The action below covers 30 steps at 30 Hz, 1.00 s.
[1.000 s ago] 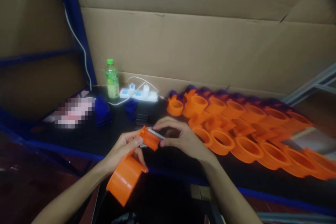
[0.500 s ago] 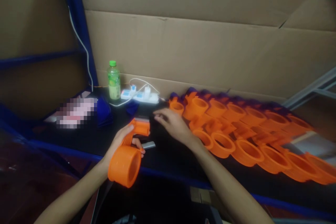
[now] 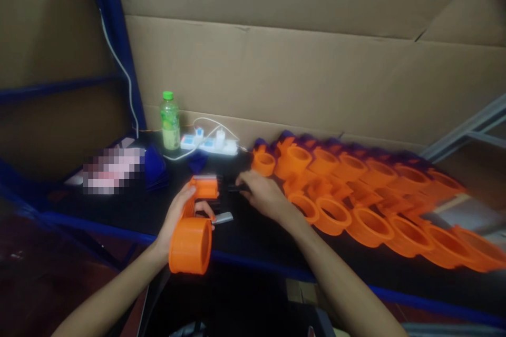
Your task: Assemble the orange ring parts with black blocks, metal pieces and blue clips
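My left hand (image 3: 179, 208) is wrapped round the handle of an orange tape dispenser (image 3: 190, 245). The dispenser's round hub hangs at the near end, and its head points away toward the right. Just right of that head, my right hand (image 3: 261, 192) is closed on a thin dark rod-like tool (image 3: 236, 188), blurred, whose tip points at the dispenser; whether they touch I cannot tell. A small silvery metal piece (image 3: 223, 218) shows beside the left fingertips, on or above the black tabletop (image 3: 253, 237).
Rows of orange tape dispensers (image 3: 369, 226) cover the right of the table. A green-capped bottle (image 3: 170, 122) and a white power strip (image 3: 209, 144) with cables stand at the back. Dark blue pieces (image 3: 155, 168) lie left, beside a blurred-out pink item (image 3: 114, 170). Cardboard (image 3: 276, 73) walls the back.
The dispenser's hub has swung slightly, and its head has shifted left. My right hand has moved slightly right and down, and the dark tool in it now shows more clearly.
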### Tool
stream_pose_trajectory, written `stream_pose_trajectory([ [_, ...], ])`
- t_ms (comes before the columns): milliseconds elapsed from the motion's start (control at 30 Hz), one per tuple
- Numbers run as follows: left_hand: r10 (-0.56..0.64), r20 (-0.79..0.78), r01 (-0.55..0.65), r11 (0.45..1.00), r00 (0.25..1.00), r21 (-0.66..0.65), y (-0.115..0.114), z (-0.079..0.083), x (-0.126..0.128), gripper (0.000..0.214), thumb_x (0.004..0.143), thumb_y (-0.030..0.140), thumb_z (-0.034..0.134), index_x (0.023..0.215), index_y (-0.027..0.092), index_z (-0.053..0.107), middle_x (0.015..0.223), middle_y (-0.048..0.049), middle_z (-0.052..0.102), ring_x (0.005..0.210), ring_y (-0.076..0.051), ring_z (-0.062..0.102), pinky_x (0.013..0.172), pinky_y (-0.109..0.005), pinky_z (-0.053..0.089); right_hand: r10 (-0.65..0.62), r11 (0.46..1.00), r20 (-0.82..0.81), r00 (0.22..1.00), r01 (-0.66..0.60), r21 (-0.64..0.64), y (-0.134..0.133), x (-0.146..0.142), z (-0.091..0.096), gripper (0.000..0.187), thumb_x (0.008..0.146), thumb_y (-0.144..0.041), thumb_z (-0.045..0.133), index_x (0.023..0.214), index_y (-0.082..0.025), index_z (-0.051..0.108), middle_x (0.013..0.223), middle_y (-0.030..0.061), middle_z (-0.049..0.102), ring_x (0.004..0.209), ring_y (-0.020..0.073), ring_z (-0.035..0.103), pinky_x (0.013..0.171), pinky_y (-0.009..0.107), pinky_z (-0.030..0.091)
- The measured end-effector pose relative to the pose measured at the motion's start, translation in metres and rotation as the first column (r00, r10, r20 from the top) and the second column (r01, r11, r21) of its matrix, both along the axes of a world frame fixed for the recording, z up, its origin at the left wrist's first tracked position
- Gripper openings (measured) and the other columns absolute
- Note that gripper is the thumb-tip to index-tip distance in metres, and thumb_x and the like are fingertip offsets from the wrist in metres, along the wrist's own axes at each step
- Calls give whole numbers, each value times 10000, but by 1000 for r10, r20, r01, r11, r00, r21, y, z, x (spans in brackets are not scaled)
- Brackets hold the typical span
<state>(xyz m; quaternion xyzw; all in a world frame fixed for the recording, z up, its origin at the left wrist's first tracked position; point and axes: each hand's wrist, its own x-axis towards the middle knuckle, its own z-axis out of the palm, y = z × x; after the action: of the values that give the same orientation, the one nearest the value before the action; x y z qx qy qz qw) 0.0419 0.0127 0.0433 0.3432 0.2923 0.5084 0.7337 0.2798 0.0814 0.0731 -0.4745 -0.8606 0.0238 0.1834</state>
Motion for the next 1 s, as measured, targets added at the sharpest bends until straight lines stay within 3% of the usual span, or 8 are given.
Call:
stream_pose_trajectory([
  [100, 73, -16, -72, 997, 997, 25, -1, -3, 5, 411, 886, 486, 607, 1153, 186, 517, 651, -77, 713, 549, -247, 692, 504, -302, 538, 21, 999, -154, 988, -25, -26, -6, 1, 13, 185, 905, -218, 649, 1089, -205, 626, 946, 20, 644, 750, 124, 583, 673, 248, 458],
  [233, 91, -2, -91, 995, 996, 51, -5, -4, 12, 411, 898, 433, 621, 1200, 180, 505, 650, -69, 720, 566, -257, 705, 582, -370, 579, 204, 973, -440, 874, -232, -9, -19, -13, 31, 218, 947, -317, 620, 1134, -216, 667, 996, 38, 650, 769, 128, 595, 622, 243, 481],
  [367, 63, 1, -63, 995, 998, 77, -8, 0, 14, 354, 912, 392, 607, 1174, 181, 499, 658, -62, 723, 573, -252, 708, 616, -392, 589, 359, 932, -266, 895, -327, 157, -33, -33, 37, 222, 972, -290, 589, 1150, -244, 713, 1048, 66, 663, 1007, 189, 583, 794, 307, 500],
  [600, 88, -43, -86, 996, 995, 27, -10, 1, 13, 308, 904, 414, 580, 1098, 186, 504, 700, -52, 717, 528, -231, 688, 538, -333, 558, 379, 910, -88, 921, -353, 217, -35, -46, 34, 274, 1007, -286, 525, 1196, -243, 718, 977, 79, 648, 916, 193, 534, 766, 335, 447],
  [1000, 67, -52, -68, 997, 996, -28, -9, -7, 11, 347, 869, 488, 621, 982, 172, 536, 709, -55, 701, 532, -219, 686, 528, -320, 548, 384, 911, -89, 919, -362, 198, -34, -56, 37, 253, 995, -294, 554, 1154, -246, 744, 873, 68, 573, 857, 188, 455, 707, 318, 367],
])
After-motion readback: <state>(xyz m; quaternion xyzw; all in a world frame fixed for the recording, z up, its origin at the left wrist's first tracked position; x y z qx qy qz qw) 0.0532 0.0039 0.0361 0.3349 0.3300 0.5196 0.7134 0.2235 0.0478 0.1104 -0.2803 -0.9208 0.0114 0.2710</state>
